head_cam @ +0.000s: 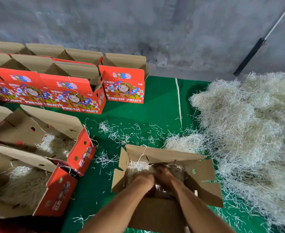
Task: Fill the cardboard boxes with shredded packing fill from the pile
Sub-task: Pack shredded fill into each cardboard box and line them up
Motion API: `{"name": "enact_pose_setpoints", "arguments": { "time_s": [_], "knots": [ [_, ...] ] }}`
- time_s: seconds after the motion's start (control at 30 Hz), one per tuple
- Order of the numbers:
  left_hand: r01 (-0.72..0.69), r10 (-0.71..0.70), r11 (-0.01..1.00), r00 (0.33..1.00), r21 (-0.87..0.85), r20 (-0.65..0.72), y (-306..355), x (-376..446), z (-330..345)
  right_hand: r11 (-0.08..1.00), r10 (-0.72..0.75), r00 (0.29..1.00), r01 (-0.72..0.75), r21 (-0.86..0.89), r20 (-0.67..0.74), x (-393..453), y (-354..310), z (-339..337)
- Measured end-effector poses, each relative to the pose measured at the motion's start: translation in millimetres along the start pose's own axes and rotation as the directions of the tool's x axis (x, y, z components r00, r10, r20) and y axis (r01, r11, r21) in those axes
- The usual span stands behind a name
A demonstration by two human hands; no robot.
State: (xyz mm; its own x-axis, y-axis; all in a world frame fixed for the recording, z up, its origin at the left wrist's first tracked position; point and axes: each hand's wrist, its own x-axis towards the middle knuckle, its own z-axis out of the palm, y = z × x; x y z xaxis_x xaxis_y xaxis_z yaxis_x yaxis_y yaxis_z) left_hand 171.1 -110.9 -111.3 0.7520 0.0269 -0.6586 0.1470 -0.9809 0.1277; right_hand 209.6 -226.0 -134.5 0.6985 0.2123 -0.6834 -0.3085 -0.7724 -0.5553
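Sprawling along the person's right side, the pile of shredded packing fill [249, 125] covers the green mat [155, 101], its near edge just beside the open cardboard box [170, 180] being packed. Box's long axis runs left-right, flaps up. Both hands are down inside it, touching at box centre: left hand [144, 180], right hand [164, 176], on fill in the box. Fingers buried and blurred, so grasp cannot be told. Pile lies nearer the right hand. Two partly filled boxes [37, 158] sit left; unfilled red fruit boxes [123, 81] stand behind.
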Motion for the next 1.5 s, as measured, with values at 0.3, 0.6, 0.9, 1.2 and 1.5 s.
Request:
{"name": "enact_pose_setpoints", "arguments": {
  "time_s": [0.3,0.6,0.9,1.2,1.5],
  "knots": [
    [0.007,-0.004,0.999,0.997,-0.038,0.082,-17,-3,5,0.763,0.405,0.913,-0.366,0.533,0.048,0,-9,-19],
    [0.050,-0.044,0.998,0.992,-0.047,0.122,-24,-9,-1,-0.059,0.446,0.889,-0.087,0.994,0.104,-10,10,-43],
    [-0.109,0.101,0.994,0.977,-0.031,-0.188,-26,-3,-16,0.823,-0.067,0.963,-0.096,-0.559,-0.263,-38,-3,-44],
    [-0.084,0.063,0.958,0.995,0.274,0.083,-35,17,-6,0.788,0.071,0.994,-0.002,-0.616,0.088,-12,7,-23],
    [-0.190,0.206,0.978,0.947,0.087,-0.245,-32,24,-17,0.553,-0.335,0.942,0.181,-0.813,-0.019,-17,-3,-28]
  ]
}}
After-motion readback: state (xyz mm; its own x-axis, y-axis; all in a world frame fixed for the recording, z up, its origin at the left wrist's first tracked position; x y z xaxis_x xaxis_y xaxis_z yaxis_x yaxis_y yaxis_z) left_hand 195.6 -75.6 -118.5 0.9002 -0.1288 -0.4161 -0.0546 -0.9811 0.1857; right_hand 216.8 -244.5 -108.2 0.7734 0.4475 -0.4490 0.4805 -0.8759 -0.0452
